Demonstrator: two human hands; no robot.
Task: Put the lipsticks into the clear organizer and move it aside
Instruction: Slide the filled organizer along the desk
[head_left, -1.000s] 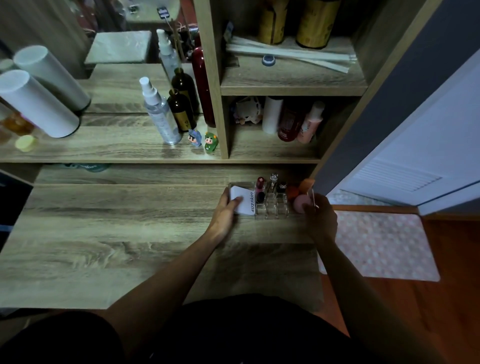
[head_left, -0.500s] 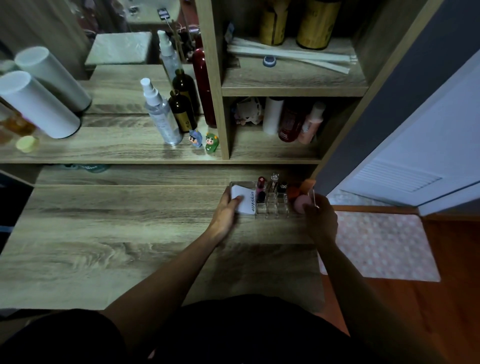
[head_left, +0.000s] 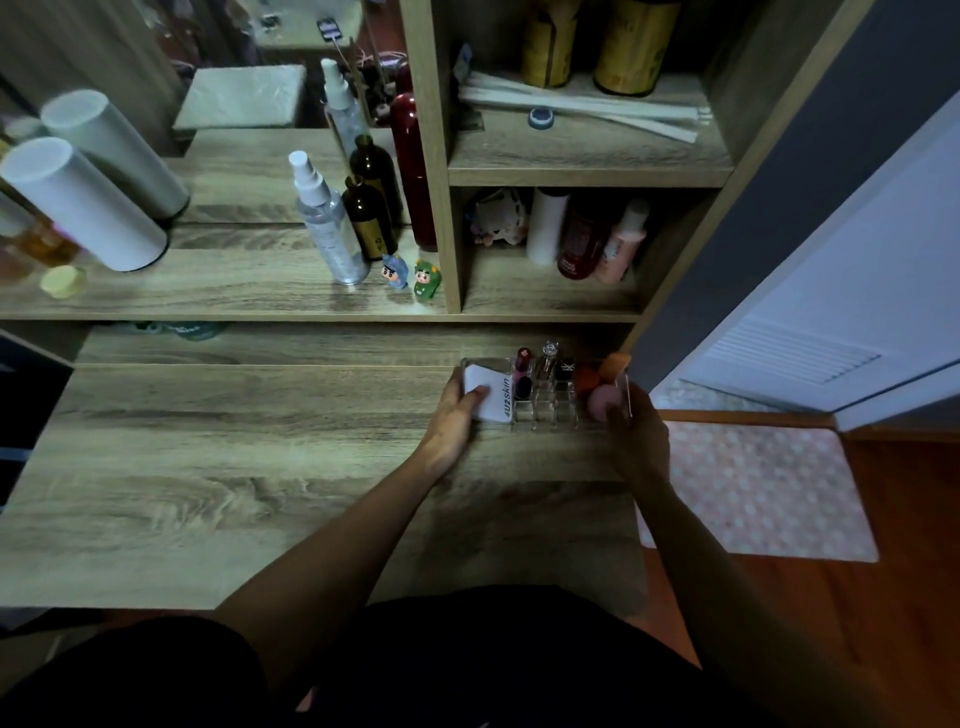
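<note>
The clear organizer (head_left: 543, 410) stands on the wooden desk (head_left: 234, 467) at its far right, close under the shelf. Several lipsticks (head_left: 523, 371) stand upright in its middle slots. A white box (head_left: 493, 397) fills its left end and round makeup sponges (head_left: 602, 395) fill its right end. My left hand (head_left: 457, 421) grips the organizer's left end, thumb on the white box. My right hand (head_left: 636, 436) grips the right end beside the pink sponge.
The shelf above holds a spray bottle (head_left: 324, 218), dark bottles (head_left: 369, 218), two small figurines (head_left: 413, 275) and a white cylinder (head_left: 78, 202). The cubby (head_left: 561, 234) behind the organizer holds more bottles. A pink mat (head_left: 758, 488) lies on the floor to the right.
Both hands stay on the organizer's ends. Organizer and hands have hardly shifted, if at all.
</note>
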